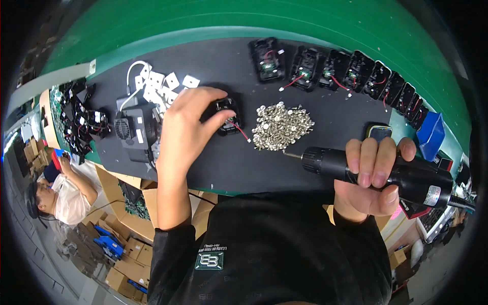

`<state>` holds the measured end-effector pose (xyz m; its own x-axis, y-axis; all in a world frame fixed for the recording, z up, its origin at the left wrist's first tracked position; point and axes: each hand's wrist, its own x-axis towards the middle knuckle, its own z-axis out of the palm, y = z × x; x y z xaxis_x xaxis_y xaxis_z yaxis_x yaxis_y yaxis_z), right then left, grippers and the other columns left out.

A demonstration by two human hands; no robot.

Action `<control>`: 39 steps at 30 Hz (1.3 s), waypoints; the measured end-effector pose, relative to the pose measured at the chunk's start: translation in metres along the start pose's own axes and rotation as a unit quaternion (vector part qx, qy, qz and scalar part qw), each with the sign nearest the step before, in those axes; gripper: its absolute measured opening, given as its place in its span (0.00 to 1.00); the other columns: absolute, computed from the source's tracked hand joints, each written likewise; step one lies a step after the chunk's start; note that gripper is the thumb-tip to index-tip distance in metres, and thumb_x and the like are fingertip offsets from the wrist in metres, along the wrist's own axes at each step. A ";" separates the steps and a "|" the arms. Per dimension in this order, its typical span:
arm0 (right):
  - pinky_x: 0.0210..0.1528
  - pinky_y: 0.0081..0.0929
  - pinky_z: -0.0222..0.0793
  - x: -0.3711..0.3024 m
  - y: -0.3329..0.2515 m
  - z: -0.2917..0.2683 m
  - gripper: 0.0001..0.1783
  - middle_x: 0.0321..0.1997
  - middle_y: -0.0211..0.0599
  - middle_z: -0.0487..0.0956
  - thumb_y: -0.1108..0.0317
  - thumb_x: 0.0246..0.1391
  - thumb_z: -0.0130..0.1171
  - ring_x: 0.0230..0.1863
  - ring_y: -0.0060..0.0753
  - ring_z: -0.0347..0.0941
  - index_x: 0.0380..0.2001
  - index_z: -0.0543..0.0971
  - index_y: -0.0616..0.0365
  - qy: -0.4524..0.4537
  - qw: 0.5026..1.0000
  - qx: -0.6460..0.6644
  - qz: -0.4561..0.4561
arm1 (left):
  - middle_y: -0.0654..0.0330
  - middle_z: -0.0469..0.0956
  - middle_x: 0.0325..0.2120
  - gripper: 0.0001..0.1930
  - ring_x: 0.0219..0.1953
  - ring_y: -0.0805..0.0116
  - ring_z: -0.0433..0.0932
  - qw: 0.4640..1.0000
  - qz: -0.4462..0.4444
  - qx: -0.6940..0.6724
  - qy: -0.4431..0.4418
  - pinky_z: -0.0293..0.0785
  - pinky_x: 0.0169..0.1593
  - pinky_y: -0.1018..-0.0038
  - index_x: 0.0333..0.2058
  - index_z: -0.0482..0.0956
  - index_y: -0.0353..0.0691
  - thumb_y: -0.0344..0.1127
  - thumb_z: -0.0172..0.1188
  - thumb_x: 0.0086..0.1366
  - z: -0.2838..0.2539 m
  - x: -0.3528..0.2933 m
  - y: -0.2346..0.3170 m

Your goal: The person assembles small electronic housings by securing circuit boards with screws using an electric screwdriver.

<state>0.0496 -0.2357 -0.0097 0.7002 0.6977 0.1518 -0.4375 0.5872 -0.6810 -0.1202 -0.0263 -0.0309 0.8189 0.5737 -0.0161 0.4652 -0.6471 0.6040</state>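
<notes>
My left hand (190, 119) is closed on a small black plastic housing (235, 125) lying on the dark mat, index finger at its far end and thumb across its inside. A red wire with a white plug trails from the housing toward the screws. In my right hand (373, 173) is a black electric screwdriver (325, 161), held level with its bit pointing left. The bit's tip is beside the near edge of a pile of small silver screws (282, 127); whether a screw sits on it is too small to tell.
Several open black housings (305, 68) with red wires line the far right edge. White square pieces (155, 84) and a black device with a round grille (136, 129) stand left. Beyond are black parts (81, 122), a blue bin (430, 134) and another person (71, 198).
</notes>
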 end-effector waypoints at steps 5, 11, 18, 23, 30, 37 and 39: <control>0.36 0.24 0.60 0.008 0.008 0.011 0.28 0.27 0.22 0.69 0.64 0.52 0.64 0.27 0.19 0.66 0.53 0.64 0.48 -0.025 1.000 0.002 0.016 | 0.53 0.79 0.44 0.21 0.44 0.53 0.78 0.996 -0.055 -0.068 -0.001 0.74 0.49 0.65 0.43 0.79 0.36 0.31 0.70 0.48 -0.003 -0.031 -0.003; 0.38 0.22 0.60 0.006 0.016 0.020 0.26 0.27 0.21 0.68 0.66 0.51 0.63 0.28 0.18 0.66 0.52 0.65 0.50 -0.046 0.998 0.002 0.034 | 0.53 0.78 0.41 0.18 0.45 0.53 0.77 0.985 -0.090 -0.144 -0.022 0.73 0.48 0.66 0.42 0.79 0.36 0.27 0.67 0.50 -0.004 -0.036 -0.006; 0.37 0.21 0.60 0.006 0.020 0.023 0.26 0.27 0.21 0.68 0.66 0.50 0.63 0.27 0.18 0.65 0.52 0.65 0.50 -0.055 0.998 -0.005 0.040 | 0.54 0.77 0.35 0.15 0.40 0.52 0.76 0.985 -0.107 -0.126 -0.046 0.72 0.44 0.64 0.39 0.79 0.36 0.29 0.67 0.50 0.001 -0.032 -0.005; 0.37 0.23 0.60 0.013 0.018 0.021 0.27 0.28 0.22 0.69 0.65 0.52 0.63 0.28 0.19 0.66 0.53 0.64 0.49 -0.086 0.996 0.009 0.031 | 0.54 0.75 0.40 0.20 0.44 0.52 0.74 0.989 -0.084 -0.120 -0.019 0.70 0.47 0.63 0.43 0.78 0.37 0.29 0.67 0.48 0.002 -0.040 0.000; 0.40 0.26 0.60 0.024 0.011 0.033 0.27 0.32 0.24 0.70 0.65 0.57 0.61 0.32 0.23 0.67 0.57 0.62 0.47 -0.153 0.985 0.065 0.046 | 0.60 0.76 0.37 0.26 0.37 0.62 0.73 0.985 0.087 -0.125 0.084 0.68 0.41 0.69 0.42 0.82 0.39 0.40 0.75 0.42 0.010 -0.070 0.012; 0.37 0.21 0.63 0.017 0.017 0.049 0.25 0.27 0.22 0.71 0.69 0.49 0.65 0.28 0.18 0.68 0.49 0.68 0.52 -0.089 0.993 0.065 0.053 | 0.57 0.82 0.25 0.12 0.25 0.65 0.79 0.966 0.137 -0.181 0.124 0.70 0.30 0.75 0.31 0.83 0.33 0.29 0.72 0.46 0.032 -0.066 0.017; 0.38 0.21 0.65 0.015 0.020 0.050 0.25 0.27 0.22 0.71 0.70 0.46 0.66 0.28 0.19 0.68 0.48 0.69 0.52 -0.081 0.993 0.078 0.045 | 0.56 0.83 0.27 0.11 0.26 0.65 0.80 0.963 0.123 -0.208 0.120 0.72 0.31 0.75 0.32 0.82 0.32 0.27 0.71 0.48 0.032 -0.070 0.015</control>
<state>0.0234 -0.1927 0.0145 0.5594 0.8001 0.2168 -0.5857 0.5665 -0.5797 -0.1603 -0.0924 -0.0464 0.7628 0.5602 0.3230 0.0512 -0.5503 0.8334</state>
